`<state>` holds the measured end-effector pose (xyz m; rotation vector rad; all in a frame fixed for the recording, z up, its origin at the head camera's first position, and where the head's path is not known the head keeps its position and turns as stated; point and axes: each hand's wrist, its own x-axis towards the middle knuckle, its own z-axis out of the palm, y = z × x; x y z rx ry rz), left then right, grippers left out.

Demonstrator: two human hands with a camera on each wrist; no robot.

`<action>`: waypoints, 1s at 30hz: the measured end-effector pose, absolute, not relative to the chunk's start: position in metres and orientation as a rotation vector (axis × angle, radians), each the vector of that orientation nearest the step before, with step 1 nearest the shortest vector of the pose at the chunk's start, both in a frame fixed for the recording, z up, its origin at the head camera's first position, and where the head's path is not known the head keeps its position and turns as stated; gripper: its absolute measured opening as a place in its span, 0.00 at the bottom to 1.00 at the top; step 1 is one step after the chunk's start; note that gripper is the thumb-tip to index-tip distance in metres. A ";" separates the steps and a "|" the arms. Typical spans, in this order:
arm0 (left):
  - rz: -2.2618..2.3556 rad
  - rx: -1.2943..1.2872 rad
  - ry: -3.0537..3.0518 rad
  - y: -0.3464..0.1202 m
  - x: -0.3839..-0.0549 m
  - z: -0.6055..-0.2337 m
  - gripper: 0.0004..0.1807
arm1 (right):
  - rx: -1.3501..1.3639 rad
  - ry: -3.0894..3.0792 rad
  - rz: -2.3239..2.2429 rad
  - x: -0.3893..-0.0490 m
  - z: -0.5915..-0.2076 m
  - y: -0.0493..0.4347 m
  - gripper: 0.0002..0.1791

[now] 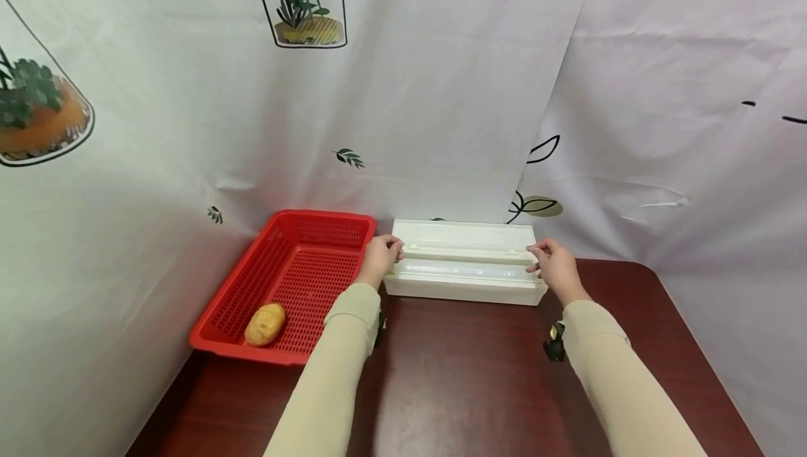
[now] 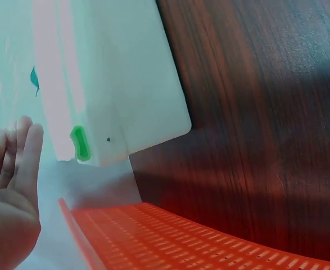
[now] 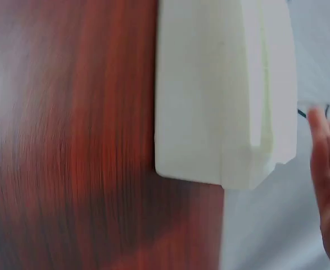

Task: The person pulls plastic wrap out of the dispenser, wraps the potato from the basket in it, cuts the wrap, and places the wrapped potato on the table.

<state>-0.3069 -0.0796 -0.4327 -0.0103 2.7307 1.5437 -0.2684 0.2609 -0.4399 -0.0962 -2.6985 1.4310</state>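
Note:
A long white cling film dispenser (image 1: 463, 290) stands against the back curtain, its lid (image 1: 466, 233) tilted up behind. A shiny clear roll lies in its trough. My left hand (image 1: 380, 258), at the left end, pinches thumb to fingertips. My right hand (image 1: 557, 266) does likewise at the right end. Faint shiny streaks of cling film (image 2: 1, 67) run from the left fingers in the left wrist view; the film is barely visible between the hands. A green piece (image 2: 80, 143) sits on the dispenser's end. The right wrist view shows the right fingers beside the dispenser's other end.
A red plastic basket (image 1: 284, 356) stands left of the dispenser, close to my left forearm. In its front left corner lies a yellowish bread roll (image 1: 265, 324). The dark red wooden table (image 1: 466, 387) ends at a rounded back right corner. A white printed curtain (image 1: 441, 92) hangs behind.

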 end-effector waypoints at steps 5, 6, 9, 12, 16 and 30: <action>1.576 0.114 2.645 -0.086 -0.312 -0.429 0.21 | -0.043 -2.384 1.955 -0.270 -0.437 0.268 0.10; 1.516 0.157 2.673 -0.087 -0.312 -0.429 0.21 | -0.031 -2.343 1.998 -0.270 -0.436 0.269 0.09; 1.338 0.260 2.780 -0.087 -0.313 -0.426 0.17 | -0.018 -2.283 2.035 -0.269 -0.434 0.272 0.09; 1.322 0.264 2.820 -0.085 -0.313 -0.423 0.11 | -0.033 -2.268 2.012 -0.267 -0.431 0.271 0.10; 1.440 0.198 2.798 -0.086 -0.310 -0.421 0.09 | -0.073 -2.275 1.959 -0.264 -0.428 0.268 0.16; 1.600 0.146 2.820 -0.090 -0.298 -0.415 0.08 | 0.051 -2.110 2.088 -0.297 -0.465 0.291 0.13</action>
